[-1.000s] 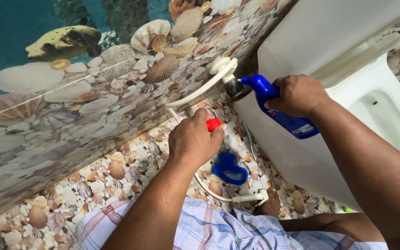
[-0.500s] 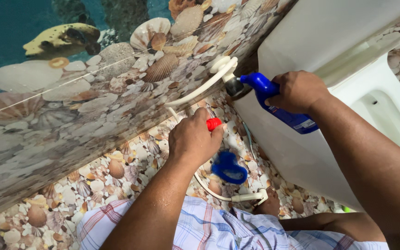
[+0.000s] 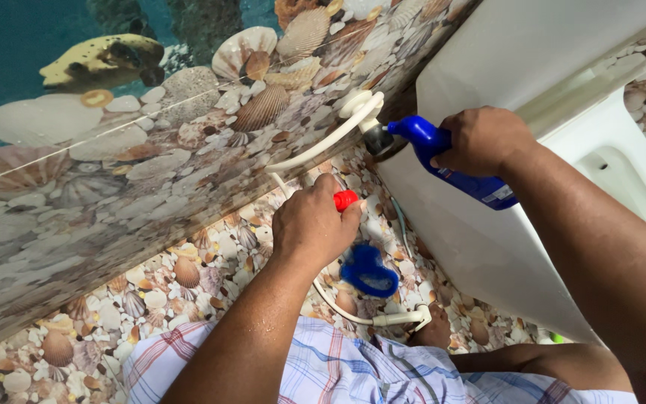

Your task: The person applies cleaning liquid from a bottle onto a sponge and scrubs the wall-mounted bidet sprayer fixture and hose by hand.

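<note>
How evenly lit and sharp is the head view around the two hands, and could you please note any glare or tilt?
Head view: soft, even light; the left hand on the red cap and the right hand gripping the blue bottle look sharp; mild glare on the white toilet tank; dim shadow beneath it; frame strongly tilted.

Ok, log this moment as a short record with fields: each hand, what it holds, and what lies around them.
left hand: closed around a small red cap, near the white hose
right hand: grips a blue bottle, tilted, its neck toward the hose fitting
white hose: runs along the shell-patterned wall to the fitting beside the white toilet tank
floor: shell-patterned tiles; a blue object lies below the left hand, what it is cannot be told
clothing: plaid cloth at the bottom edge
</note>
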